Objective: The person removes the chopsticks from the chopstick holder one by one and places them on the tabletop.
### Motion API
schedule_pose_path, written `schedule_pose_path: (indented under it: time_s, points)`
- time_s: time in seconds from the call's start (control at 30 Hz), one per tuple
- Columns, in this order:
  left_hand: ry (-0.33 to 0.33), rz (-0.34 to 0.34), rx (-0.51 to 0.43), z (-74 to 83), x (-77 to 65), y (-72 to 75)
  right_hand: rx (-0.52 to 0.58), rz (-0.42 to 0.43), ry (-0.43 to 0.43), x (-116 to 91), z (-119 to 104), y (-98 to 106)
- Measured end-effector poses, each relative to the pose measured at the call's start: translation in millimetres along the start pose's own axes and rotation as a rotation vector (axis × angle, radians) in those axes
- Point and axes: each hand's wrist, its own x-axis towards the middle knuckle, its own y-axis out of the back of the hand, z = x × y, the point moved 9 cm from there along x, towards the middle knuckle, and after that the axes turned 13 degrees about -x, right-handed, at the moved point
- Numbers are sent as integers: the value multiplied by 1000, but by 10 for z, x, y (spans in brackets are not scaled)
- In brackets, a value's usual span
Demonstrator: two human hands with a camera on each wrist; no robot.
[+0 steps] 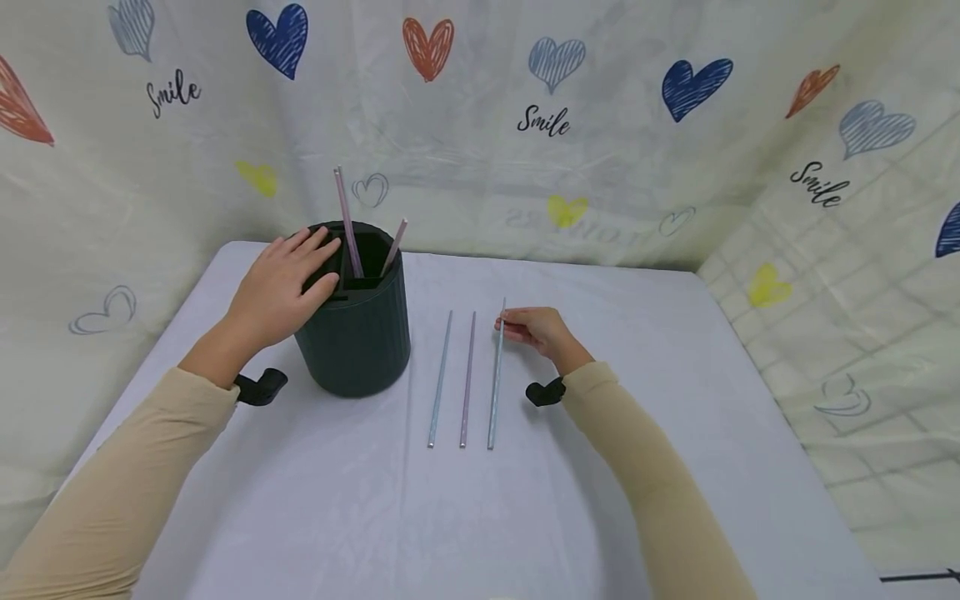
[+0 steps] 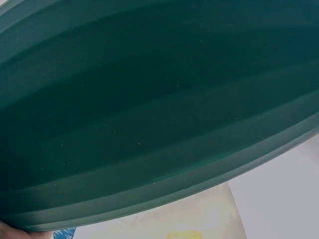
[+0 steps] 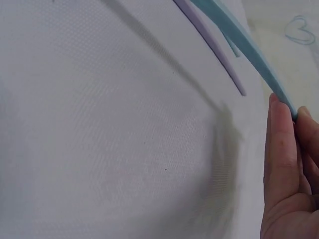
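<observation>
My right hand (image 1: 534, 327) pinches the far end of a light blue chopstick (image 1: 496, 383) between thumb and fingers. In the right wrist view this chopstick (image 3: 249, 50) slants down into the fingertips, above the cloth. To its left lie a purple chopstick (image 1: 468, 379) and another light blue chopstick (image 1: 441, 379), roughly parallel. My left hand (image 1: 281, 283) rests with spread fingers on the rim of a dark green, ribbed utensil holder (image 1: 360, 350). Two pinkish-purple chopsticks (image 1: 347, 221) lean inside its divided top. The holder's ribbed wall (image 2: 159, 109) fills most of the left wrist view.
All of this stands on a table with a white cloth (image 1: 450, 517). Behind and at the sides hangs a pale curtain (image 1: 480, 167) printed with hearts and the word Smile. The holder stands at the table's back left.
</observation>
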Motion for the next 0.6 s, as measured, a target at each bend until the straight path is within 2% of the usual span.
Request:
schedule_pose_path:
  time_s: [0.23, 0.4, 0.6]
  points:
    - [0, -4, 3, -3, 0, 1, -20, -10, -44, 66, 53, -17]
    - [-2, -9, 3, 37, 9, 2, -38, 17, -73, 104, 83, -7]
    - [2, -11, 1, 37, 5, -1, -113, 50, -87, 126, 101, -9]
